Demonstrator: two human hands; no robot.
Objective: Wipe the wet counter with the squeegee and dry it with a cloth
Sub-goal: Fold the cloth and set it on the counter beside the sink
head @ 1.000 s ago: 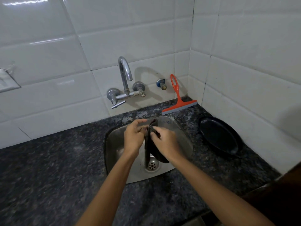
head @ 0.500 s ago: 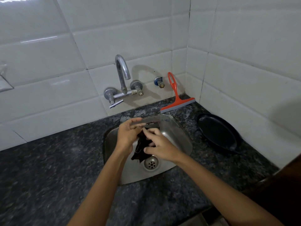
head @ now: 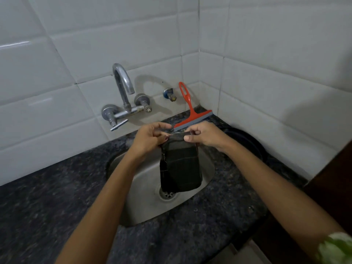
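Note:
A dark cloth (head: 180, 166) hangs spread out above the steel sink (head: 144, 204). My left hand (head: 150, 138) pinches its top left corner and my right hand (head: 204, 135) pinches its top right corner. The orange squeegee (head: 191, 113) leans against the tiled back wall, its blade resting on the dark speckled counter (head: 47, 202) just behind my hands.
A chrome tap (head: 123, 98) juts from the wall over the sink, with a small valve (head: 170, 94) to its right. A black round pan (head: 247, 143) lies on the counter by the right wall. A dark cabinet (head: 329, 187) stands at the right edge.
The bunched cloth has been pulled open between my hands and lifted a little, so it now hangs flat over the drain.

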